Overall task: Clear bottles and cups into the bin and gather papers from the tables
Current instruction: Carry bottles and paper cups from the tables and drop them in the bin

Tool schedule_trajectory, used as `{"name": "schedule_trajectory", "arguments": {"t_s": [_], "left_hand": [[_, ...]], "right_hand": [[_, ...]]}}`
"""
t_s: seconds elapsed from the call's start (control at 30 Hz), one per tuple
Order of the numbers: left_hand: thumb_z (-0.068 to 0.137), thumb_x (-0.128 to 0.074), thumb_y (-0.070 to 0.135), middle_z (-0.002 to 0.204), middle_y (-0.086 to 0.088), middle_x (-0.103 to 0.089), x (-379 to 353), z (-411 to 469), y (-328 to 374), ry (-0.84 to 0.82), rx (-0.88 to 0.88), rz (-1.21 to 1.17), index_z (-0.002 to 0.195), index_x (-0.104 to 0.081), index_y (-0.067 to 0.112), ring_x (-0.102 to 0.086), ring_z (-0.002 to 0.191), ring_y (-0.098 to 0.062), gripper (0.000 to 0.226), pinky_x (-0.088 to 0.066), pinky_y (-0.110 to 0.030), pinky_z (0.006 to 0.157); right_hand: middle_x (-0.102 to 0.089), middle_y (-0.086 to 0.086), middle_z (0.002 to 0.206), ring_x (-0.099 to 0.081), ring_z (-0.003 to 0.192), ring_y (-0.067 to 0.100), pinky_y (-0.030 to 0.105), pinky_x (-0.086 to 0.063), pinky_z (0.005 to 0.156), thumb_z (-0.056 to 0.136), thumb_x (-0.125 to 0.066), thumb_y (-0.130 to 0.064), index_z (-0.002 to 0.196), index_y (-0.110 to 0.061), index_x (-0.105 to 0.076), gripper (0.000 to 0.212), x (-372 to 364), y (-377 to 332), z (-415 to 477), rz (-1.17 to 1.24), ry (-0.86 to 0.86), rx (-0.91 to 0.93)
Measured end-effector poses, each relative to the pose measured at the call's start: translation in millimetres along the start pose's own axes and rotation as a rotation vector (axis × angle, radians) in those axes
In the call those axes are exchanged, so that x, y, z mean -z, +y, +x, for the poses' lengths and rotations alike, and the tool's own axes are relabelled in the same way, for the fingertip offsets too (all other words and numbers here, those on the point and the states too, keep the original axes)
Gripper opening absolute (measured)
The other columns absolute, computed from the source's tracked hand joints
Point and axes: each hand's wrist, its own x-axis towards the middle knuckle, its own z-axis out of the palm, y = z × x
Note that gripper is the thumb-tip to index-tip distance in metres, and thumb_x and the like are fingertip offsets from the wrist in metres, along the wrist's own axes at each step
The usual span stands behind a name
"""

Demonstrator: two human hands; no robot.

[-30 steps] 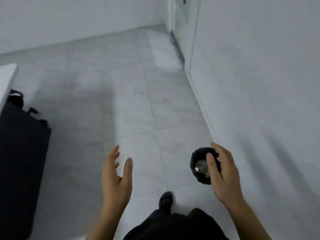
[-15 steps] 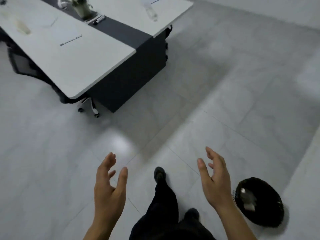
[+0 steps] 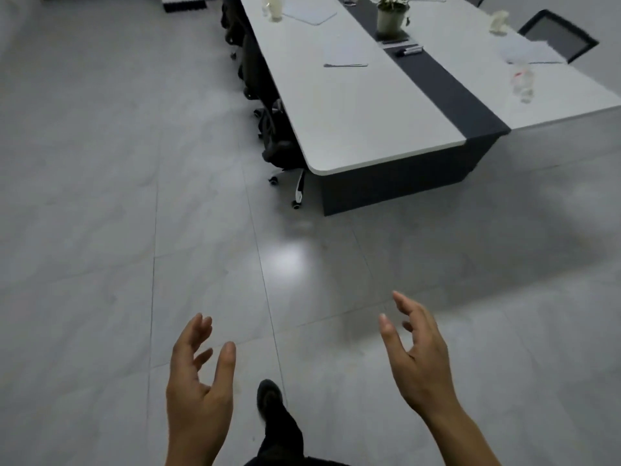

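Turned left, losing the bin from view. Kept left hand [image 3: 198, 381] and right hand [image 3: 420, 358] empty, fingers loosely apart. Brought table [image 3: 369, 129] closer: bottle [image 3: 521, 83] at far right, papers [image 3: 346, 53] far centre.

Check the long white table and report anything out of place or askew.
Leftover clutter: a clear plastic bottle near the right edge of the long white table, too blurred to tell if it lies flat, and loose white paper sheets lying skewed nearby. Nothing spilled shows.

A plant pot [image 3: 389, 20] stands mid-table [image 3: 363, 122], papers [image 3: 343, 53] to its left, a bottle [image 3: 522, 82] right.
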Motion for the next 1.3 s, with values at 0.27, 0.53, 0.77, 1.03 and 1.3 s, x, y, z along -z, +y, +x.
{"name": "schedule_trajectory", "arguments": {"t_s": [0.27, 0.53, 0.77, 1.03, 1.3], "left_hand": [[0.085, -0.057, 0.035, 0.133, 0.011, -0.056, 55, 186, 21, 0.002, -0.076, -0.019, 0.141, -0.043, 0.028, -0.054, 0.122, -0.003, 0.059, -0.043, -0.022, 0.095], [0.091, -0.062, 0.017, 0.132, 0.011, -0.058, 20, 349, 3, 0.003, -0.025, -0.034, 0.137, -0.043, 0.033, -0.054, 0.125, -0.006, 0.052, -0.047, -0.035, 0.101], [0.091, -0.063, 0.018, 0.133, 0.011, -0.058, -10, 544, 31, 0.051, 0.004, 0.022, 0.141, -0.04, 0.032, -0.054, 0.125, -0.006, 0.056, -0.046, -0.036, 0.102], [0.085, -0.058, 0.034, 0.134, 0.01, -0.058, -26, 741, 90, 0.177, -0.006, -0.069, 0.141, -0.045, 0.028, -0.053, 0.125, -0.001, 0.058, -0.043, -0.025, 0.096], [0.092, -0.061, 0.019, 0.133, 0.009, -0.059, -73, 947, 42, 0.137, 0.131, -0.098, 0.138, -0.045, 0.033, -0.054, 0.124, -0.001, 0.05, -0.044, -0.029, 0.1]], "right_hand": [[-0.049, -0.018, 0.133, -0.053, 0.119, 0.008, 0.041, -0.051, 0.1, 0.089, -0.041, -0.064, 0.138, -0.033, -0.05, 0.059, -112, -104, 111, -0.024, 0.015, 0.079], [-0.045, -0.034, 0.131, -0.051, 0.121, -0.002, 0.036, -0.049, 0.102, 0.093, -0.048, -0.06, 0.137, -0.039, -0.049, 0.048, -207, -138, 243, 0.028, 0.028, 0.045], [-0.048, -0.018, 0.136, -0.047, 0.128, 0.0, 0.037, -0.045, 0.108, 0.093, -0.051, -0.054, 0.144, -0.029, -0.045, 0.057, -306, -201, 447, 0.068, -0.099, 0.076], [-0.046, -0.029, 0.132, -0.042, 0.127, -0.013, 0.013, -0.036, 0.104, 0.097, -0.057, -0.041, 0.146, -0.033, -0.042, 0.052, -379, -313, 651, 0.065, -0.26, 0.185], [-0.048, -0.026, 0.135, -0.045, 0.127, -0.011, 0.015, -0.041, 0.1, 0.094, -0.064, -0.035, 0.145, -0.035, -0.042, 0.055, -497, -329, 821, 0.071, -0.233, 0.061]]}}
